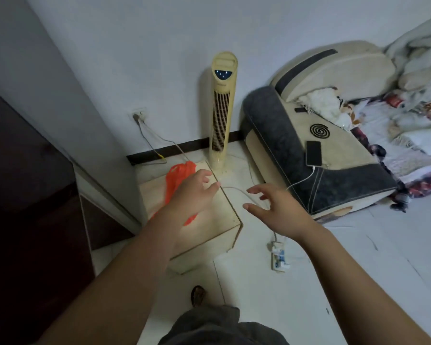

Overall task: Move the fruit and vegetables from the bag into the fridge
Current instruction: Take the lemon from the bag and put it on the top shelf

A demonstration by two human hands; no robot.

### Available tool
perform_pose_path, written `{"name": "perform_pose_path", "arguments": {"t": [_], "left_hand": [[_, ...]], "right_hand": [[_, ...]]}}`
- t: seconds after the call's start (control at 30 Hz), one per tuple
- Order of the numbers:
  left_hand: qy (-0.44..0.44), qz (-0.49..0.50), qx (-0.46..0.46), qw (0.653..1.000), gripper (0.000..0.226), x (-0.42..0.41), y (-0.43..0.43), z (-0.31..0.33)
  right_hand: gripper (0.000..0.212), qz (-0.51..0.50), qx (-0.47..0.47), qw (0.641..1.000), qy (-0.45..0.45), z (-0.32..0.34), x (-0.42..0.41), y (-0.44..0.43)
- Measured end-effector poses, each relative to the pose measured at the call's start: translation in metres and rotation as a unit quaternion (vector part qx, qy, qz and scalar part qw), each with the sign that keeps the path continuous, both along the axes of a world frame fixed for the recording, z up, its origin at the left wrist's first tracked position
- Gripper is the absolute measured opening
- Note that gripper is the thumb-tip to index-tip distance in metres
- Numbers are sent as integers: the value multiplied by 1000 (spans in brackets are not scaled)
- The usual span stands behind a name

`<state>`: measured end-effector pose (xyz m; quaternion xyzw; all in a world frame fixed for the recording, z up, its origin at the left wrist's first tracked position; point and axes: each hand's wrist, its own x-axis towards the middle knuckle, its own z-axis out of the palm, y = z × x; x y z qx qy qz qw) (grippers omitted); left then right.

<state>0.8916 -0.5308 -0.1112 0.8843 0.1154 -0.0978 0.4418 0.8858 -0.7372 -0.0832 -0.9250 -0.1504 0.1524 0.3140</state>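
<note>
Bag: an orange plastic bag (178, 178) is seen lying on top of a pale wooden box (222, 215), stretched from the box's far edge towards its near left side; part of it is covered by the left hand. What it contains cannot be told.
Left hand: the left hand (194, 192) is held over the bag with the fingers spread apart and nothing gripped; whether the bag is touched cannot be told.
Right hand: the right hand (276, 205) is held in the air beyond the box's right edge, fingers apart and curled, nothing held.
Box: it is set on the tiled floor (358, 270) in the corner, beside a dark cabinet (23, 195) at the left.
Fan: a cream tower fan (222, 113) is stood upright just behind the box's far right corner, against the wall.
Sofa: a beige and grey sofa (296, 158) is seen at the right, with a phone (313, 153) laid on its arm and a white cable plugged in.
Power strip: a power strip (278, 256) is laid on the floor near the box's near right corner.
</note>
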Motion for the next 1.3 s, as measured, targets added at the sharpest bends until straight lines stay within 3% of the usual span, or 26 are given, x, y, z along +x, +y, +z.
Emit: {"name": "perform_pose_path", "arguments": {"t": [0.13, 0.37, 0.7, 0.8, 0.93, 1.03, 1.13, 1.3], "left_hand": [[-3, 42, 41, 998, 32, 35, 35, -7], [59, 115, 8, 992, 32, 54, 84, -46], [171, 253, 37, 951, 37, 85, 128, -98], [172, 268, 52, 947, 39, 105, 129, -125], [165, 293, 44, 941, 42, 123, 132, -170], [165, 315, 31, 934, 41, 128, 137, -204], [165, 355, 8, 920, 38, 131, 143, -241], [138, 396, -19, 908, 41, 147, 142, -291]], "right_hand": [[46, 21, 2, 1000, -6, -10, 43, 17], [50, 109, -12, 993, 32, -48, 120, 70], [42, 321, -52, 937, 131, -115, 255, 155], [43, 340, -66, 930, 121, -145, 293, 183], [23, 356, -23, 928, 111, -188, 322, 236], [38, 320, -43, 942, 93, -237, 327, 269], [38, 299, -62, 949, 77, -284, 321, 291], [43, 346, -59, 932, 88, -345, 317, 281]]}}
